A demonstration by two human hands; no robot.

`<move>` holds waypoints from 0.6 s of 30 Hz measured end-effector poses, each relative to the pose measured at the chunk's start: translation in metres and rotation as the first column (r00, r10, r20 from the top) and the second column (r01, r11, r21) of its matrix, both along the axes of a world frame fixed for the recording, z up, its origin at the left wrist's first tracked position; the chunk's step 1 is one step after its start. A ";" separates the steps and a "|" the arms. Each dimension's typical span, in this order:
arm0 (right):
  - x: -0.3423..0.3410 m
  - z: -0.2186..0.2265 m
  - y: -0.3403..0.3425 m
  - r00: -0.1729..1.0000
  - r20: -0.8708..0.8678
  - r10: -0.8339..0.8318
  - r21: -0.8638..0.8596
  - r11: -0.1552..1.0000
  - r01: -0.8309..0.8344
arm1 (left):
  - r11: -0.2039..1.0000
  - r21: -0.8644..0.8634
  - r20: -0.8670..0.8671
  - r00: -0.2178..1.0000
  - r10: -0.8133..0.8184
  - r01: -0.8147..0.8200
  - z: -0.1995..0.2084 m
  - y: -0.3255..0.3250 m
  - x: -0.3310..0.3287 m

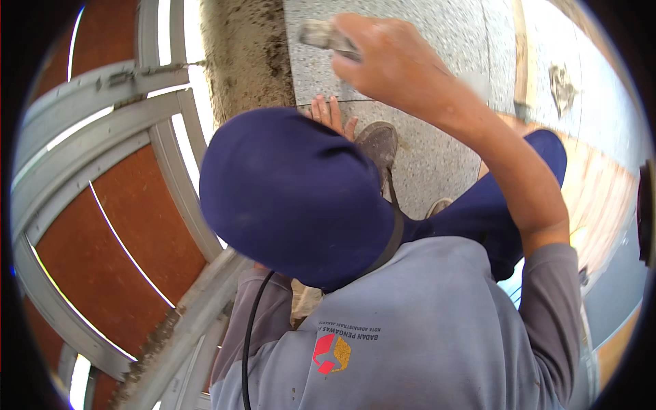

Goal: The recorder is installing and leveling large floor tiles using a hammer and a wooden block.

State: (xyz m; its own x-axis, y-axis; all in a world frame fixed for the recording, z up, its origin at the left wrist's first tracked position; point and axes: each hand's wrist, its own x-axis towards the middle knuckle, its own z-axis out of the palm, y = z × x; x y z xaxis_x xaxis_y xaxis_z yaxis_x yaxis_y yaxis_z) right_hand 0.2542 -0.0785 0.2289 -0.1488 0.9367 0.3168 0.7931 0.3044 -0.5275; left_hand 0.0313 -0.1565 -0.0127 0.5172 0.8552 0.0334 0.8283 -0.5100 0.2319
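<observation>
My right hand (383, 58) is closed around a short, dirty grey-white tool (321, 34), held over the far end of the floor. The tool is blurred, and its exact kind cannot be made out. My left hand (331, 115) lies with spread fingers on a speckled grey floor tile (383, 113), near the joint between two tiles and the tile's left edge. Its palm and wrist are hidden behind my blue-clad knee. Alongside the tiles runs a rough strip of grey-brown mortar (249, 61).
A metal frame with reddish-brown panels (147, 212) stands close on the left. My shoe (379, 147) rests on the tiles beside the left hand. Farther right lie a wooden strip (525, 61) and a crumpled pale cloth or bag (563, 89). A black cable (253, 328) hangs along my left side.
</observation>
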 end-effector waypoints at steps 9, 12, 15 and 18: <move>-0.019 0.033 -0.005 0.983 -0.110 -0.144 -0.074 0.988 0.136 | 0.963 0.045 0.036 0.963 0.265 -0.267 -0.009 -0.005 -0.022; -0.019 0.036 -0.008 0.977 0.004 -0.211 -0.134 0.969 0.209 | 0.951 0.042 0.026 0.952 0.306 -0.306 -0.010 -0.009 -0.023; -0.023 0.034 -0.005 0.975 0.019 -0.223 -0.169 0.960 0.223 | 0.952 0.061 0.002 0.954 0.301 -0.301 -0.012 -0.011 -0.024; -0.022 0.044 -0.010 0.976 0.037 -0.215 -0.175 0.960 0.218 | 0.961 0.081 -0.032 0.963 0.267 -0.263 -0.012 -0.014 -0.018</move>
State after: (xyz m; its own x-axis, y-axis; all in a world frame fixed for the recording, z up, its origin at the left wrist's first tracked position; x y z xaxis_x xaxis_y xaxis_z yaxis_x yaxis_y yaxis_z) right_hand 0.2323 -0.0886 0.2733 0.0594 0.9881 0.1421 0.8395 0.0276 -0.5426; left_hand 0.0133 -0.1707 -0.0250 0.2746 0.9577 0.0862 0.9443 -0.2855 0.1635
